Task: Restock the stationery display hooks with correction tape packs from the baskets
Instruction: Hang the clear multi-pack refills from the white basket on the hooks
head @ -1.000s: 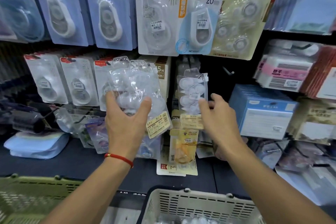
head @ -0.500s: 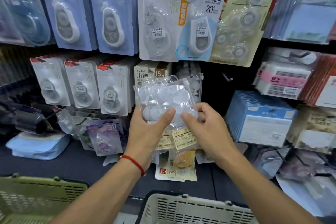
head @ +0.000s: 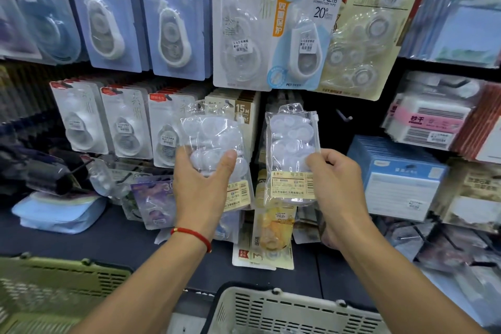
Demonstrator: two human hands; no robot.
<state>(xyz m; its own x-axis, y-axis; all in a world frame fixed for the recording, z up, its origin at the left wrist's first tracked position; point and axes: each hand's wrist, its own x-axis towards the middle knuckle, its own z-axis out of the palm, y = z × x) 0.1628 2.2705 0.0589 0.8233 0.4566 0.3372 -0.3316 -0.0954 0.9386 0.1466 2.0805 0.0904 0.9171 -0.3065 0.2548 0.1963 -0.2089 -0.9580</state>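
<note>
Rows of carded correction tape hung from hooks across the dark display wall (head: 320, 122), with blue-backed cards along the top row and white cards with red tabs in the row beneath. Stacked packets (head: 428, 125) and blue boxes (head: 398, 176) filled the shelves to the right.

From the head view, both hands were raised in front of the middle row. The left hand (head: 202, 187) gripped a bundle of clear correction tape packs (head: 214, 138) from below, thumb pressed across the front and fingers behind. The right hand (head: 336, 187) pinched a single clear pack (head: 291, 154) by its right edge, holding it upright just beside the bundle, the two apart. That pack's punched top tab sat near a bare hook (head: 343, 116), without touching it. A red cord bracelet (head: 193, 234) circled the left wrist.

Below, a white basket (head: 284, 309) stood at the bottom centre and a green basket (head: 54, 279) at the bottom left.
</note>
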